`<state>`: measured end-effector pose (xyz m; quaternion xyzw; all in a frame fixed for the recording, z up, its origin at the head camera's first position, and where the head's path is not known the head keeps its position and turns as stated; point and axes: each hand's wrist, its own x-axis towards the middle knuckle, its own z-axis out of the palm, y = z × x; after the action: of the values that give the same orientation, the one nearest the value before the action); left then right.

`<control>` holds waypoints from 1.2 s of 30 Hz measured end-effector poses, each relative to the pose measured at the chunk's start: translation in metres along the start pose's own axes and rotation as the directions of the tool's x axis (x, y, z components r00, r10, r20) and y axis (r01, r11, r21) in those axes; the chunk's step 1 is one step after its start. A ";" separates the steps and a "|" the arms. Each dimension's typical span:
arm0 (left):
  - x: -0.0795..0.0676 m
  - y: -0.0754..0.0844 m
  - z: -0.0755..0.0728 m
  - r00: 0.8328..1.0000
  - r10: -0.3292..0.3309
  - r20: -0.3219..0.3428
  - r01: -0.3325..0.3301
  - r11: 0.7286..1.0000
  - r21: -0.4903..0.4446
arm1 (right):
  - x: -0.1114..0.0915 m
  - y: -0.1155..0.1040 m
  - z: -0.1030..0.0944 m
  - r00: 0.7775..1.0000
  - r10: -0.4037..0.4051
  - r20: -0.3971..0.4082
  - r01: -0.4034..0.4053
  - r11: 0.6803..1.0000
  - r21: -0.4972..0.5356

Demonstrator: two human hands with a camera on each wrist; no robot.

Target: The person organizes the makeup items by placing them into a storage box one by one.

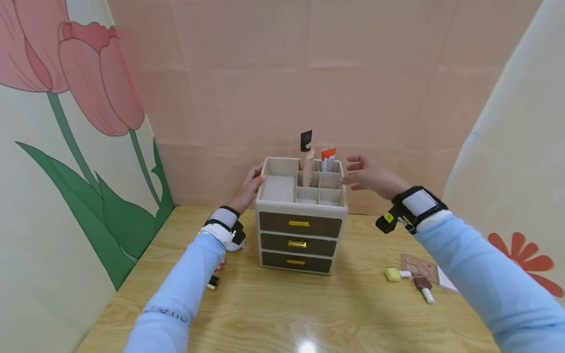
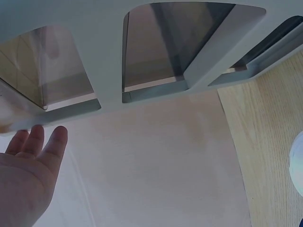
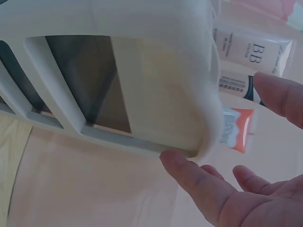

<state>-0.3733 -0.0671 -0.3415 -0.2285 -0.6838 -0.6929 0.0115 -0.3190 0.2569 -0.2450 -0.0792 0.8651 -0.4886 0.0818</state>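
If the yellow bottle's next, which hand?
Right, I'd say. The right hand holds nothing and is on the side of the organizer nearer the yellow bottle; the left hand is at the opposite side.

Organizer (image 1: 302, 208): 1. Its drawers (image 1: 273, 223): 3; handles (image 1: 298, 223): 3. Compartments in its top: 1 large compartment (image 1: 280, 189), 6 small compartments (image 1: 330, 197). Tubes (image 1: 308, 170) standing in its top: 3. Hands: 2; left hand (image 1: 248, 190) at organizer's left, right hand (image 1: 372, 176) at its right. White-capped bottles (image 1: 392, 274), right of organizer: 2. Wall tulips (image 1: 103, 78), left of organizer: 2; red flower (image 1: 523, 260), right of it: 1.
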 end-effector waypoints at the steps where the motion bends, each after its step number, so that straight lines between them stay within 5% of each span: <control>1: 0.000 0.000 0.000 1.000 0.000 -0.001 0.000 1.000 0.003 | 0.001 0.003 0.001 1.000 0.002 0.008 -0.002 1.000 0.005; 15: -0.002 -0.002 -0.004 1.000 0.003 -0.005 -0.003 1.000 0.002 | 0.013 0.033 0.016 0.995 -0.050 0.091 0.033 0.983 0.181; 36: -0.002 0.001 -0.001 1.000 -0.009 0.000 0.009 1.000 0.002 | 0.008 0.048 0.024 0.994 -0.082 0.065 0.053 0.929 0.367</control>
<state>-0.3711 -0.0685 -0.3411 -0.2254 -0.6855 -0.6922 0.0087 -0.3245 0.2592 -0.2991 -0.1116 0.7521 -0.6397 0.1125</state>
